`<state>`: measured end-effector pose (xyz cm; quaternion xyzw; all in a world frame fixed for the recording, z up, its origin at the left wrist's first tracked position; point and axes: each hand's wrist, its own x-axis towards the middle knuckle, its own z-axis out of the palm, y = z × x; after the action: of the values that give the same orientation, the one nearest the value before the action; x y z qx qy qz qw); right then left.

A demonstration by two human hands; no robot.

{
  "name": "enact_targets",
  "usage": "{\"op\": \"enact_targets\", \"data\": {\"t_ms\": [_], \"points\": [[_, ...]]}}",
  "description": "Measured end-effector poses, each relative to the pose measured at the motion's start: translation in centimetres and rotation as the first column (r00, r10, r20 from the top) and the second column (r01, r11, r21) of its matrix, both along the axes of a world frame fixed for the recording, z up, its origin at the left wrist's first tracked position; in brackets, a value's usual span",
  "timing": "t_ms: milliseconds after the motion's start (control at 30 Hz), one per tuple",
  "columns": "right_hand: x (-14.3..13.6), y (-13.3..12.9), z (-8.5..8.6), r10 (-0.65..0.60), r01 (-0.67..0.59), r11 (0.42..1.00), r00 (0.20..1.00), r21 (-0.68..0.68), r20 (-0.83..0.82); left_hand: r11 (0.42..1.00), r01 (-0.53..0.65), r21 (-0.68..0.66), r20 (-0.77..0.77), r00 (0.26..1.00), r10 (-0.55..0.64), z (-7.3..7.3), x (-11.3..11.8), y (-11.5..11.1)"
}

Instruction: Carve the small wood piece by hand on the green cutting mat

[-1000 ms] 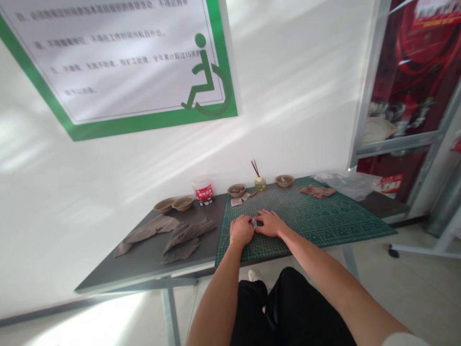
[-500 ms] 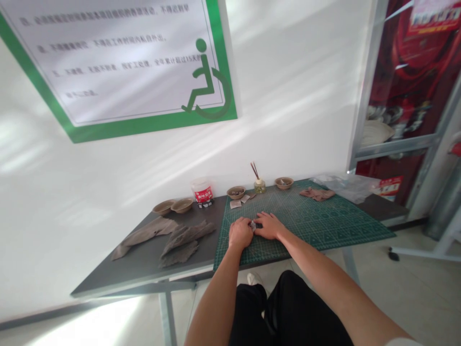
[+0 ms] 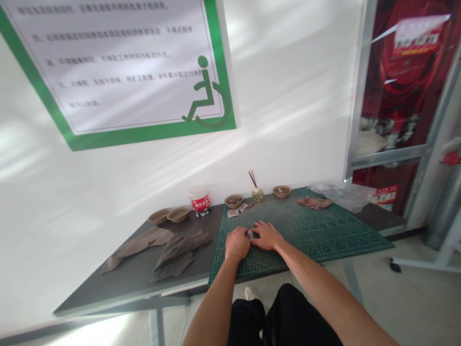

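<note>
Palms facing down, green mat (image 3: 345, 230)
Left hand (image 3: 237, 243) and right hand (image 3: 267, 236) are flanking a pale piece (image 3: 249, 235) near front edge; finger clamping I cannot tell.

High on the wall (image 3: 288, 81) I see a green-framed notice (image 3: 118, 67) with a wheelchair emblem (image 3: 206, 96) at its lower right (most of the printing is too blurred for me to read), and off to the right a metal-framed cabinet (image 3: 396, 156) shows me red equipment behind its glass. Along the back of the dark table (image 3: 90, 293) I make out two brown bowls (image 3: 179, 215) side by side, a red-labelled tub (image 3: 200, 203) near them and, farther right, a reed diffuser (image 3: 257, 194). I also spot clear plastic (image 3: 351, 194) crumpled near the cabinet and a black caster (image 3: 395, 265) on the floor.
</note>
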<state>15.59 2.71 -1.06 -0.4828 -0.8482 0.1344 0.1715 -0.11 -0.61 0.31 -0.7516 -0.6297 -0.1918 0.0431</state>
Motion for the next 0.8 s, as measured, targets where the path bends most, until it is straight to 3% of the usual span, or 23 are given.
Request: {"op": "enact_targets", "data": {"t_ms": [367,800], "points": [[-0.6,0.2,-0.7,-0.001,0.002,1.000,1.000,0.027,-0.018,1.000,0.002,0.025,0.031,1.000,-0.002,-1.1,-0.8,0.9],[-0.8,0.4,-0.6,-0.002,0.002,1.000,1.000,0.014,-0.017,1.000,-0.016,0.025,-0.014,1.000,0.017,-0.9,-1.0,0.8]]}}
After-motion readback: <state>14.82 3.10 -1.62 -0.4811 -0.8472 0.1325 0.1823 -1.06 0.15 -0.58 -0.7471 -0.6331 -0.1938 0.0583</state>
